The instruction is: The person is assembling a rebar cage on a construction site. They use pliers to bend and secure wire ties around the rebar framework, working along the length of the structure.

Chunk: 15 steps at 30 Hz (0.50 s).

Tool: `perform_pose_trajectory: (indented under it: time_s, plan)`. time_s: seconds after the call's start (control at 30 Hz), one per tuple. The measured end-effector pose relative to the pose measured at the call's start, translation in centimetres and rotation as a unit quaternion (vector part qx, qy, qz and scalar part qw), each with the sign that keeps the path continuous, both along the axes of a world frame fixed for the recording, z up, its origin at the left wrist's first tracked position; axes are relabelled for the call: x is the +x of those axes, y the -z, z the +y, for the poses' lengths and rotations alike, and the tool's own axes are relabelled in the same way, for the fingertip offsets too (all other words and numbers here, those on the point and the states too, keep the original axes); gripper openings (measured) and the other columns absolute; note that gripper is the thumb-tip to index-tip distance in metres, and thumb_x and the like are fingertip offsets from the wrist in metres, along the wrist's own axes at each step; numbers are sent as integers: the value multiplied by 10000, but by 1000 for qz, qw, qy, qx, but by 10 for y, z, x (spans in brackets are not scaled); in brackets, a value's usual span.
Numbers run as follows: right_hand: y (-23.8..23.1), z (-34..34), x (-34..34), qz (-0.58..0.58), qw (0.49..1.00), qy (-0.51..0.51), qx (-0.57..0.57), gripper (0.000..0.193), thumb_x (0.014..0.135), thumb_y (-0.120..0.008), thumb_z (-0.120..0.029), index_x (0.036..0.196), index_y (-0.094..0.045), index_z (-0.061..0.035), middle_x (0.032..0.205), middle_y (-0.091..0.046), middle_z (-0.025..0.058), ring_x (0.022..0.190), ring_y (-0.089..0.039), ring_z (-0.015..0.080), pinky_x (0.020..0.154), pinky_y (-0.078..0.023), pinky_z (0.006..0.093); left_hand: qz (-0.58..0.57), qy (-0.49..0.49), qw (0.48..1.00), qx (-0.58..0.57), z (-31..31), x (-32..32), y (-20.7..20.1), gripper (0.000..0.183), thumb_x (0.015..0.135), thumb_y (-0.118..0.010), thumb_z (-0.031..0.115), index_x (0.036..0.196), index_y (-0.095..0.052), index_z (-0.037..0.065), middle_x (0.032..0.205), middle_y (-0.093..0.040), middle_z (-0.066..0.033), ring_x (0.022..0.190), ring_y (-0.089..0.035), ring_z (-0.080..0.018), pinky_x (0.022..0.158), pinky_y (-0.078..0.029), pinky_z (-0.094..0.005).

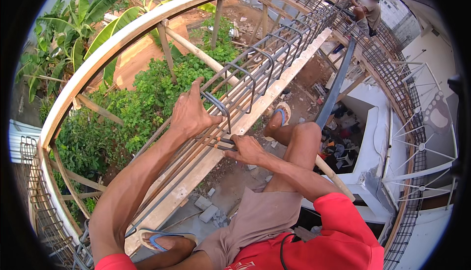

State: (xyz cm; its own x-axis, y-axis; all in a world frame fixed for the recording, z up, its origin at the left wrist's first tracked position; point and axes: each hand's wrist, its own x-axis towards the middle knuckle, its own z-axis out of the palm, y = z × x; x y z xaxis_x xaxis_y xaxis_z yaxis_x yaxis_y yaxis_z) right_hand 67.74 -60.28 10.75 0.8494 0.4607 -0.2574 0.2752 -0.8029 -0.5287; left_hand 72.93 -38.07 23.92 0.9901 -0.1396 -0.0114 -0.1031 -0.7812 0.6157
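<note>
A long cage of steel reinforcing bars [176, 159] runs diagonally over a wooden plank [277, 87], with rectangular stirrups [254, 86] spaced along its far part. My left hand [190, 112] is closed round a few dark stirrups [216, 102] bunched together, its index finger and thumb spread along them. Lower down, at the near side of the cage, my right hand [247, 149] pinches short dark bars [224, 144] lying side by side. Whether these belong to the same stirrups I cannot tell. Rusty bars pass beneath both hands.
I sit high up, sandaled feet on either side of the plank. A curved wooden form [117, 32] rings the left. Plants [162, 88] and rubble [208, 211] lie below. A dark beam [338, 81] stands right of my knee. Another person [368, 15] is at the far right.
</note>
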Motion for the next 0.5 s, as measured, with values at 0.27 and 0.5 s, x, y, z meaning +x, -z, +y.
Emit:
perform_pose_trajectory:
  time_s: [0.27,0.5]
  plan:
    - [-6,-2,9,-2,994,100,39,538,909,-732,-436,1012,-624,81,827,-695,315,849,-707,484,787,-556,551,-44,-2,999,1,-7,0,9,1194,642,-944,476,1546,-356,-36,1283,-631,-347,1194,-616,-479,1065,-481,-517]
    - [-3,-2,10,-17,996,84,40,535,902,-741,-428,1017,-622,80,826,-699,305,858,-708,481,809,-552,546,-46,12,999,19,-5,7,17,1221,702,-865,650,1575,-336,-20,1410,-561,-341,1310,-543,-476,1127,-430,-534]
